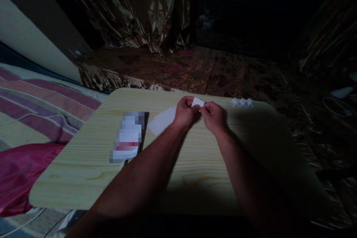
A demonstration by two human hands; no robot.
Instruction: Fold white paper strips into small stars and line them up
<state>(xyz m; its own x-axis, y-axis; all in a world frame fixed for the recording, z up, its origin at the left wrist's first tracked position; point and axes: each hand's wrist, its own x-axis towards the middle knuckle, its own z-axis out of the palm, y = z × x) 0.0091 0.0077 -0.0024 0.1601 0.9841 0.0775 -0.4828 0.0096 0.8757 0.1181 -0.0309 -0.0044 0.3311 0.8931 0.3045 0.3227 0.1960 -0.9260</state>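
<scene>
left hand (pixel 184 114) of mine grips a small white paper (pixel 198 102) between thumb and fingers, while my right hand (pixel 214 119) pinches its near right edge; the paper sits over the far half of a pale wooden table (pixel 200 160). beyond hang shiny patterned curtains (pixel 156 3). striped bedding (pixel 41 91) spreads to my left, with a crimson cloth (pixel 28 174) against the table's left side. on the table's left half lies a flat item (pixel 128 134), too blurred to name. overlapping white sheets (pixel 161 121) lie just beside my left hand. three white star-like pieces (pixel 242 102) stand in a row near the far right corner.
</scene>
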